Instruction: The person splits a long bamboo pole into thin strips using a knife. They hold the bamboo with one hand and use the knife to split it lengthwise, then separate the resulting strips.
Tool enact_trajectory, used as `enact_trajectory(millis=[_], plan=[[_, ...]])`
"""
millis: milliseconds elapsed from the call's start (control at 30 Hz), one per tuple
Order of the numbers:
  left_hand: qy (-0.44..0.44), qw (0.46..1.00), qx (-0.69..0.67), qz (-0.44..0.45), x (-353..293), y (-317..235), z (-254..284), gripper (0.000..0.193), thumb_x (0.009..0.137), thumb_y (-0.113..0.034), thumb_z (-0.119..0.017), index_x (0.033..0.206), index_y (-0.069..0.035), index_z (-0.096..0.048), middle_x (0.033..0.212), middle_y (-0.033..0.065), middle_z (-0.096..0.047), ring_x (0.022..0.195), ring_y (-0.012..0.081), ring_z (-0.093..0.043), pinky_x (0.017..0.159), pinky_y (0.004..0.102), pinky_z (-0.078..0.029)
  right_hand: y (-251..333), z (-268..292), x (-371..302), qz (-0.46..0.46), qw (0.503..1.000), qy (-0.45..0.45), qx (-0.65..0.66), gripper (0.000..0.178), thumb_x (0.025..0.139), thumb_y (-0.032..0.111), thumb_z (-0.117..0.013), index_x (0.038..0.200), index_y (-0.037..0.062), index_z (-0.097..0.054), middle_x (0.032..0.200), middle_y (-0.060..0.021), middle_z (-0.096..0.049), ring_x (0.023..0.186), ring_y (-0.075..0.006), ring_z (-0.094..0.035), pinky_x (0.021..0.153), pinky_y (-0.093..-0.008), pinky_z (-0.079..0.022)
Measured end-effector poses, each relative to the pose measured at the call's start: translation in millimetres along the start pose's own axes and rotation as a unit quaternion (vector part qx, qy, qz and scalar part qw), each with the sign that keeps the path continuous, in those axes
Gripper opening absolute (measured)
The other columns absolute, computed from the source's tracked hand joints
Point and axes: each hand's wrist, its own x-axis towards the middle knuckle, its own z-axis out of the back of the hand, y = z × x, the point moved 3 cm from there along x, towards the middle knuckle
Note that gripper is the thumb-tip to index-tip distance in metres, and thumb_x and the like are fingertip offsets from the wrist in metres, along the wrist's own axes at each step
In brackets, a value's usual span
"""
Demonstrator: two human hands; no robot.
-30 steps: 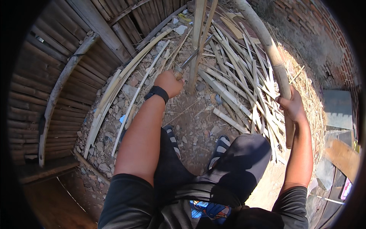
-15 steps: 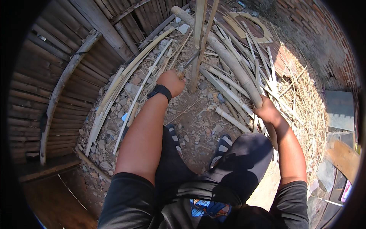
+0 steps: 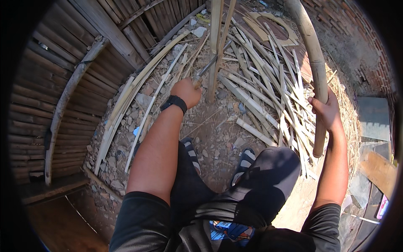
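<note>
12 o'clock: left grip (image 3: pixel 186 93) clenched on narrow, metal-bladed knife (image 3: pixel 206 68) crossing pale split bamboo (image 3: pixel 214 42) | 2 o'clock: right grip (image 3: pixel 329 112) wrapped around smooth, jointed bamboo pole (image 3: pixel 315 52)

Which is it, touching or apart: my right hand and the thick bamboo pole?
Touching: the head view shows your right hand gripping the thick bamboo pole near its lower end.

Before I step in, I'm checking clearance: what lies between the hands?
In the head view, from left hand to right hand: the upright split bamboo, stony ground, then bamboo strips.
</note>
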Motion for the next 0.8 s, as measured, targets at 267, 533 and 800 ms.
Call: enact_trajectory(millis=[267,533,800], plan=[[0.005,1.0,-0.01,0.006,-2.1,-5.6,-0.9,0.041,0.081,-0.03,-0.072,0.105,0.003,-0.066,0.097,0.0239,-0.069,0.095,0.0387,-0.067,0.084,0.045,-0.054,-78.8,-64.7,0.2,-0.076,0.985,0.151,-0.024,0.045,0.078,0.011,-0.069,0.118,-0.0032,-0.052,0.079,-0.0085,-0.062,0.063,-0.0162,-0.061,0.058,-0.0307,-0.05],[0.0,1.0,0.012,-0.011,-2.8,2.3,-10.1,0.047,0.082,-0.035,-0.071,0.103,0.007,-0.064,0.091,0.0269,-0.068,0.091,0.0413,-0.067,0.081,0.0475,-0.052,-112.4,-100.1,-16.1,-0.121,0.966,0.215,-0.073,0.054,0.075,0.007,-0.069,0.125,-0.0052,-0.054,0.08,-0.0135,-0.065,0.06,-0.0177,-0.062,0.059,-0.0321,-0.051],[-0.011,1.0,0.006,-0.009,4.3,7.4,-15.4,0.044,0.082,-0.033,-0.072,0.099,0.006,-0.065,0.088,0.0268,-0.068,0.087,0.0417,-0.067,0.079,0.0474,-0.052,-53.0,-41.3,-14.7,-0.088,0.989,0.107,0.051,0.051,0.073,0.01,-0.072,0.119,-0.0047,-0.056,0.08,-0.0037,-0.059,0.064,-0.011,-0.055,0.057,-0.0265,-0.046]])
